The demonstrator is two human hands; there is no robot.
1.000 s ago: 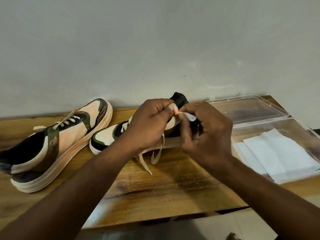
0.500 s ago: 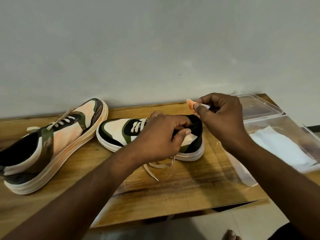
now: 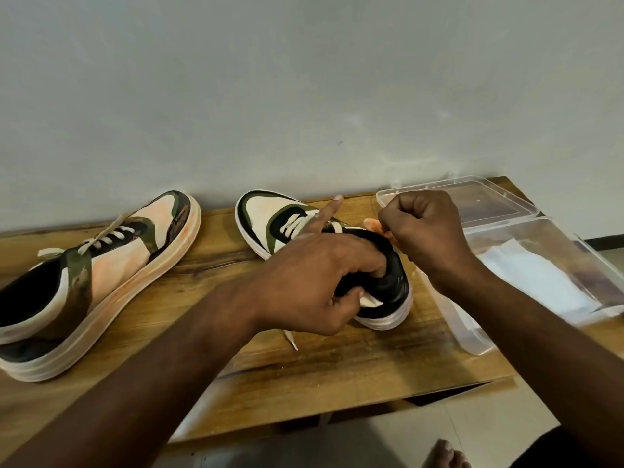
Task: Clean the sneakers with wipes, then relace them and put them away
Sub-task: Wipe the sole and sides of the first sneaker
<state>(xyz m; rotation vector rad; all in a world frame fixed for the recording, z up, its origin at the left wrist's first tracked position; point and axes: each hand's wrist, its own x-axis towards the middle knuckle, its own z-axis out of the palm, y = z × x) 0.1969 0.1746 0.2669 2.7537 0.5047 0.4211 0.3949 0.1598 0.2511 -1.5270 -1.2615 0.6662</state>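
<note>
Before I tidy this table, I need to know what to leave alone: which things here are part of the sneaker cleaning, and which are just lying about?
In use:
- near sneaker, gripped at the collar by the left hand
- stained wipe, pinched in the right hand
- far sneaker, still stained
- clean wipes in the clear tub

Lying about:
- tub lid

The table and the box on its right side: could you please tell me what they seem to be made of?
Table: apparently wood or wood veneer, brown with dark grain streaks and a slight sheen. Box: clear, glossy plastic; the white sheets inside show through its wall.
</note>
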